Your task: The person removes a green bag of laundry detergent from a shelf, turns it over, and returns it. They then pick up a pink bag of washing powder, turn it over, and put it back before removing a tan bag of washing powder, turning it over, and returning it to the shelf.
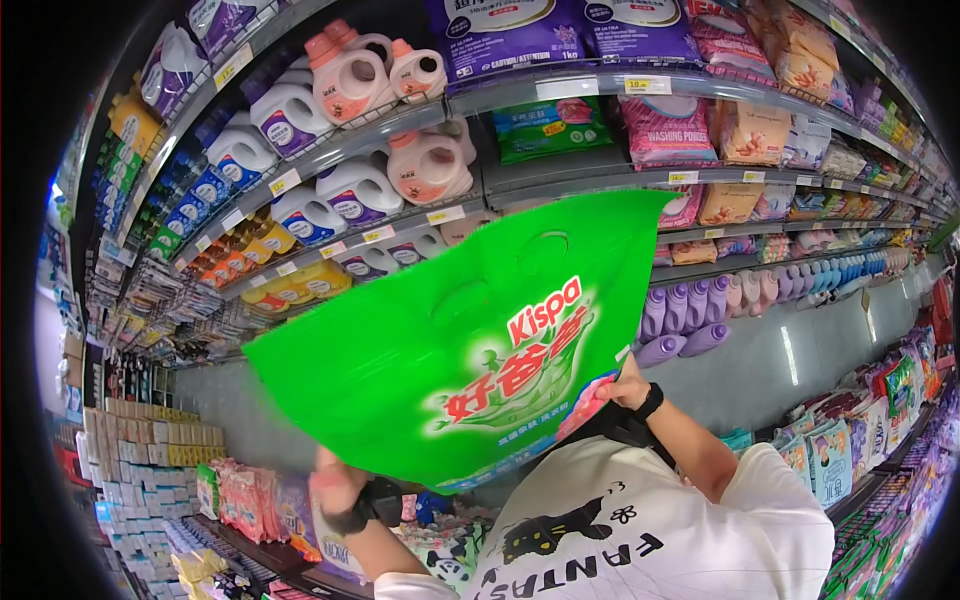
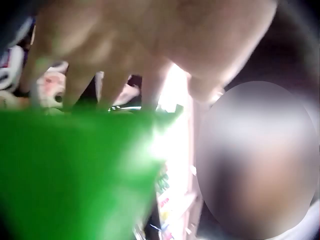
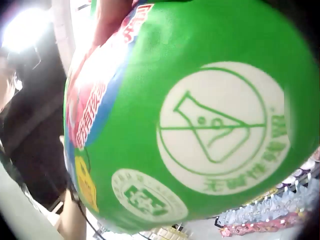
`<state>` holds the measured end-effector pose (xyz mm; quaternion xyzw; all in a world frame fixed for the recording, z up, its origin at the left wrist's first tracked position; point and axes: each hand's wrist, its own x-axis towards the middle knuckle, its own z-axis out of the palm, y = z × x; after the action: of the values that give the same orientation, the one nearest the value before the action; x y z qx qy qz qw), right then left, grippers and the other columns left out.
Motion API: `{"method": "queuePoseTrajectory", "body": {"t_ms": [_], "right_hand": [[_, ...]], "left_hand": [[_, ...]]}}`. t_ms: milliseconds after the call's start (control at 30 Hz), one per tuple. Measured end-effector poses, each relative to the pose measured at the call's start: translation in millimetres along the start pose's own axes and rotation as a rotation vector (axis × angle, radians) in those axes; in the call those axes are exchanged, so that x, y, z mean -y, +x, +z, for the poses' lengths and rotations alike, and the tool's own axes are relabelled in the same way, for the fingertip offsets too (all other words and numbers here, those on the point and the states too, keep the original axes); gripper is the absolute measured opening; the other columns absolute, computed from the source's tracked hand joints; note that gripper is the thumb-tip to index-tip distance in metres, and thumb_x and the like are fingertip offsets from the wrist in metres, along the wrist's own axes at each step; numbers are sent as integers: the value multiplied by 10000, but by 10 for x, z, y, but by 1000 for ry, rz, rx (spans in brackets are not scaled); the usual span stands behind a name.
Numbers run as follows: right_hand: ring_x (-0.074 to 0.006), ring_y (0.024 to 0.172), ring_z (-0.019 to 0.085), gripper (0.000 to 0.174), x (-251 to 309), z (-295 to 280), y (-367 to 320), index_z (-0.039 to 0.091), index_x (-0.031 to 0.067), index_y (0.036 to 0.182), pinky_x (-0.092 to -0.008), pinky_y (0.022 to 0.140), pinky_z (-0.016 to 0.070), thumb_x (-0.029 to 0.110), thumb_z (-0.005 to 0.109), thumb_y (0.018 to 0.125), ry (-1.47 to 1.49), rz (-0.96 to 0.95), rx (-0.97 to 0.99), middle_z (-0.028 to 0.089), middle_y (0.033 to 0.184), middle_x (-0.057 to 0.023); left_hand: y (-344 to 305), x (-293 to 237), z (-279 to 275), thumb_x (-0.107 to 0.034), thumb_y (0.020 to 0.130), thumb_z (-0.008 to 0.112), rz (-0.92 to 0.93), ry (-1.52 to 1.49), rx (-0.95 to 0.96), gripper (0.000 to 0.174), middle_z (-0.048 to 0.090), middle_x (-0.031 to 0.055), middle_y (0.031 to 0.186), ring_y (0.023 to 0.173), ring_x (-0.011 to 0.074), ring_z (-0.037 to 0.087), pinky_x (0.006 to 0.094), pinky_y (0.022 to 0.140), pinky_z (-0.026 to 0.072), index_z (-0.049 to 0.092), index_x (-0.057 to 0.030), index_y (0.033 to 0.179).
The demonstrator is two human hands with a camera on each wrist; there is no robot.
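A large green bag of washing powder (image 1: 400, 370), printed "Kispa" and with handle slots along its top, fills the middle of the head view. It is tilted, its lower side towards the person's chest. My right hand (image 1: 628, 385) grips the bag's right lower corner, thumb on the front. By the lower left edge is my left hand (image 1: 338, 482), blurred. The left wrist view shows that hand's fingers (image 2: 112, 87) spread and fairly straight, their tips at the bag's edge, the thumb apart. White round prints on the bag's back face the right wrist camera.
Ahead stand shelves with detergent bottles (image 1: 350, 75), purple powder bags (image 1: 515, 40) and pink powder bags (image 1: 668, 130). A smaller green bag (image 1: 550, 130) lies on one shelf. Purple bottles (image 1: 685, 305) line a low shelf at right. Stacked boxes (image 1: 150, 450) stand at left.
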<state>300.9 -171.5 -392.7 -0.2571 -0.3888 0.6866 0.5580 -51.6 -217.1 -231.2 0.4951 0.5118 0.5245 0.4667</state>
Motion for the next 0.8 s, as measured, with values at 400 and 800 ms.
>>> {"method": "queuePoseTrajectory", "body": {"t_ms": [400, 800], "right_hand": [[-174, 964, 566, 512, -16, -775, -152, 441, -7, 1196, -319, 861, 452, 102, 675, 753, -39, 323, -413, 562, 1102, -99], [-182, 993, 566, 425, 612, -1629, 2021, 454, 14, 1196, -322, 862, 469, 141, 617, 824, -218, 161, -406, 561, 1122, -106]], "left_hand": [[233, 2006, 949, -159, 798, 662, -438, -30, 212, 431, 576, 64, 1063, 934, 140, 535, 284, 833, 427, 476, -2, 1154], [2684, 2185, 1736, -149, 741, 715, 111, -14, 294, 459, 600, 70, 996, 852, 145, 565, 285, 758, 459, 493, 7, 1111]]}}
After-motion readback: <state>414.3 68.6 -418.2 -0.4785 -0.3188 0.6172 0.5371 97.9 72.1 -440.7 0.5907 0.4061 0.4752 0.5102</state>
